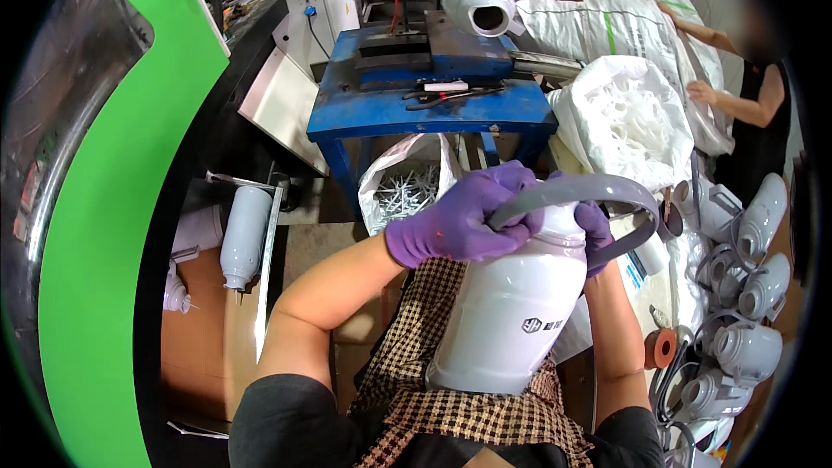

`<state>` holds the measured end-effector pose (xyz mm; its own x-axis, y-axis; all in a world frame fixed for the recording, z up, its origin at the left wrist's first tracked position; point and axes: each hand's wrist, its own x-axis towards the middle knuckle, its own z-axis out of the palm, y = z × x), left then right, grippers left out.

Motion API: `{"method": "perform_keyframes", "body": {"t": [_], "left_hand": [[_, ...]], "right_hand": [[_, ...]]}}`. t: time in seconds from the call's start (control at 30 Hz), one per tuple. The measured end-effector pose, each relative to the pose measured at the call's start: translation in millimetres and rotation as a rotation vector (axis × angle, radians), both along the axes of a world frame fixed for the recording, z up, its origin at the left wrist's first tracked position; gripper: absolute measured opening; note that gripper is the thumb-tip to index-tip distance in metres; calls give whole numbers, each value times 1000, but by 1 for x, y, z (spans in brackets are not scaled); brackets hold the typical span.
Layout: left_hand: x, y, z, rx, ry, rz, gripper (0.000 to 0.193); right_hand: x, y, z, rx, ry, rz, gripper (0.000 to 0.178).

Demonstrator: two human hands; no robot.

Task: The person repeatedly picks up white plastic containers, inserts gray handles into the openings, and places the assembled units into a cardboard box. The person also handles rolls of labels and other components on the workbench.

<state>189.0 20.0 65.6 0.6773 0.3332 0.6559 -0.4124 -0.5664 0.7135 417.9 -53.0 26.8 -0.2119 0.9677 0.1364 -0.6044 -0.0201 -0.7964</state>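
White plastic flask body (pixel 511 312), tall, rounded, glossy, sits on the person's lap over a checked brown-and-cream cloth (pixel 407 355), base toward the person's body, neck end up and away. Long axis runs from lower left near the lap to upper right, tilted a bit right; neck points roughly toward the blue metal workbench (pixel 433 104).

Grey curved plastic carry handle (pixel 598 195) arcs over the neck, from the left side across the top and down the right side.

Left hand (pixel 459 221), purple glove, is wrapped shut on the handle's left end right at the neck, fingers curled over it. Right hand (pixel 594 230), also purple-gloved, is mostly hidden behind the neck; fingers seem closed round the neck/handle on the far side, but can't tell exactly what they clamp.

Both hands are at the top end, w/ the left more on the handle.

Finished grey-white flasks (pixel 745 295) are heaped at right.
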Motion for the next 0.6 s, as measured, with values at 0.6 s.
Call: {"method": "perform_keyframes", "body": {"t": [0.6], "left_hand": [[10,-37,-2,340,-294,198,17]], "right_hand": [[2,19,-14,217,92,127,35]]}}
